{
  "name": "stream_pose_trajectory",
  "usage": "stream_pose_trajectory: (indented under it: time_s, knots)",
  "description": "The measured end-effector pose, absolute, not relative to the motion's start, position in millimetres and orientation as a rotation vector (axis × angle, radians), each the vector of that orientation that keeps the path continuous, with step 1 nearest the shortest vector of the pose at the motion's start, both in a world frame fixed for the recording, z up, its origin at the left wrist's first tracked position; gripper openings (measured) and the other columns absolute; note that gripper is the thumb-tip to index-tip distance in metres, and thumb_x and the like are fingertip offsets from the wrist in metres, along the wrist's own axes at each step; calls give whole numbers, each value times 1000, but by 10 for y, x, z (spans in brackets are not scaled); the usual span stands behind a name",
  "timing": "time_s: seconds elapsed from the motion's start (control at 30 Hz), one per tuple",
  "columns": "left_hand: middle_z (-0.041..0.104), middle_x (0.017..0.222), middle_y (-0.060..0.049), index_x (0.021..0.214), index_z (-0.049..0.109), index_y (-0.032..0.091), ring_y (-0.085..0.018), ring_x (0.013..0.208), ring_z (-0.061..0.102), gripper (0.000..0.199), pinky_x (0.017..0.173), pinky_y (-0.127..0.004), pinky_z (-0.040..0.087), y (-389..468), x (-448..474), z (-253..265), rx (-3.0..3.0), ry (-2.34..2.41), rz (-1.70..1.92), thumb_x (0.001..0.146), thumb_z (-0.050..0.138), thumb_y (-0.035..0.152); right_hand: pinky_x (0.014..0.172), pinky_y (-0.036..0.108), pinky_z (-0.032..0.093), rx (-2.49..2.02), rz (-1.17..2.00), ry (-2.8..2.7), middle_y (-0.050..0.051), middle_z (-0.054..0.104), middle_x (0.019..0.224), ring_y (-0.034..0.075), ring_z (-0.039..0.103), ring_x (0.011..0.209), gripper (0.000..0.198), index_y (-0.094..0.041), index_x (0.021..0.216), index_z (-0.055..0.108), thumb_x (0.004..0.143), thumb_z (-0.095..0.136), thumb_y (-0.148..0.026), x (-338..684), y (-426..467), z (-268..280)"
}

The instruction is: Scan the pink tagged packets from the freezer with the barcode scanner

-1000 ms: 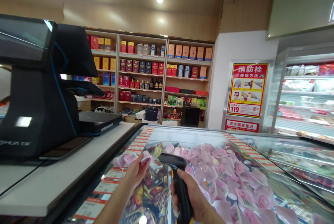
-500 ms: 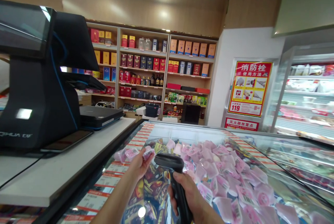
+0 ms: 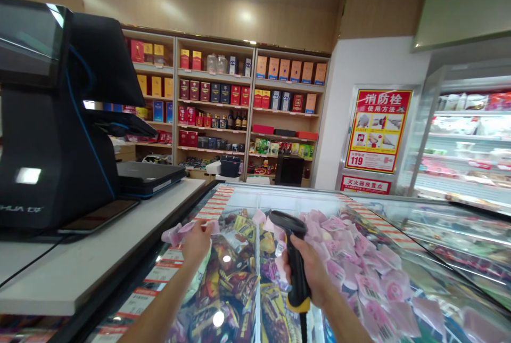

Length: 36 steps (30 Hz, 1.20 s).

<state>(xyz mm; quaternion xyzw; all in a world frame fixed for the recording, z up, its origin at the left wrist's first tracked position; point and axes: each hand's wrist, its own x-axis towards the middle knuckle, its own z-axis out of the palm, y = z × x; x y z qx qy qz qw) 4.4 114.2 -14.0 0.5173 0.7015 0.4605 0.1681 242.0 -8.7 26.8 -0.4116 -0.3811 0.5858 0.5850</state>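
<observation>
My right hand (image 3: pixel 310 267) is wrapped round the handle of a black and yellow barcode scanner (image 3: pixel 296 263), its head tilted up over the glass lid. At the left side of the freezer, my left hand (image 3: pixel 197 244) pinches a small pink packet (image 3: pixel 215 227) between thumb and fingers. Other pink packets (image 3: pixel 172 235) lie just beside that hand, partly hidden by it. A large spread of similar pink packets (image 3: pixel 371 279), several with barcode labels, covers the glass right of the scanner.
Under the glass lid lie wrapped ice creams (image 3: pixel 235 274). A white counter (image 3: pixel 120 258) on the left carries a black checkout terminal (image 3: pixel 48 135) and a flat black device (image 3: pixel 149 177). Shelves of boxes (image 3: pixel 213 92) stand behind. A red poster (image 3: pixel 378 130) hangs at the right.
My left hand has moved left and slightly up with the packet, towards the packets at the left. My right hand has carried the scanner right and up, away from the left hand.
</observation>
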Motion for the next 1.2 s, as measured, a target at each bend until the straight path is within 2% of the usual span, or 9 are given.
stream_pose_trajectory:
  time_s: [0.17,0.23,0.3,0.37,0.47,0.57,0.73,0.97,1.2]
  knots:
    - [57,95,-13,100,52,16,-32,92,50,31,75,-49,34,1075,-52,-27,1788,2030,1184,74,39,27,32,18,36,-932,1259,-800,-4,50,46,6,44,34,32,-14,67,48,66,52,-46,2707,-60,306]
    - [50,106,-14,106,48,16,-33,102,43,35,81,-49,30,999,59,22,1878,2010,1186,73,39,22,32,17,35,-938,1255,-755,-3,51,47,6,44,34,31,-14,66,48,66,53,-45,2775,-86,333]
    - [43,115,-12,113,42,17,-29,110,35,41,89,-45,26,894,295,57,1977,1922,1189,72,39,22,31,18,35,-935,1261,-719,-3,51,48,6,44,34,30,-14,68,49,66,53,-45,2809,-115,357]
    - [47,112,-9,107,47,18,-23,106,41,38,88,-35,31,769,624,56,2088,1735,1121,71,44,30,31,18,35,-899,1262,-714,-4,51,49,7,44,34,29,-15,74,50,66,53,-43,2814,-132,366]
    - [57,98,-3,103,52,21,-15,85,54,47,74,-23,41,588,1120,-33,2186,1425,944,59,57,37,31,17,35,-855,1260,-738,-5,51,48,7,44,34,30,-16,80,50,66,53,-43,2797,-130,345]
    - [62,89,-6,95,57,14,-17,81,57,54,69,-24,42,488,1406,-157,2172,1336,861,48,65,38,32,17,36,-864,1285,-764,-4,50,47,6,44,34,32,-15,74,50,66,52,-46,2770,-111,298]
    - [64,73,-1,85,59,17,-15,67,58,36,62,-24,42,525,1344,-205,2160,1327,892,52,63,29,33,18,38,-863,1339,-802,-3,54,53,7,46,37,34,-16,81,52,65,51,-47,2704,-109,251]
    - [57,98,-8,101,47,15,-19,92,51,45,81,-30,35,689,823,-154,2116,1539,1159,57,53,15,30,18,36,-868,1430,-846,-3,52,50,7,44,34,37,-14,84,52,67,51,-47,2517,-152,226]
    - [58,97,-5,103,42,16,-16,86,55,48,80,-29,39,807,594,-247,2023,1577,1239,57,53,14,32,18,37,-881,1450,-902,-4,51,50,7,44,36,35,-15,80,51,68,50,-47,2444,-153,170]
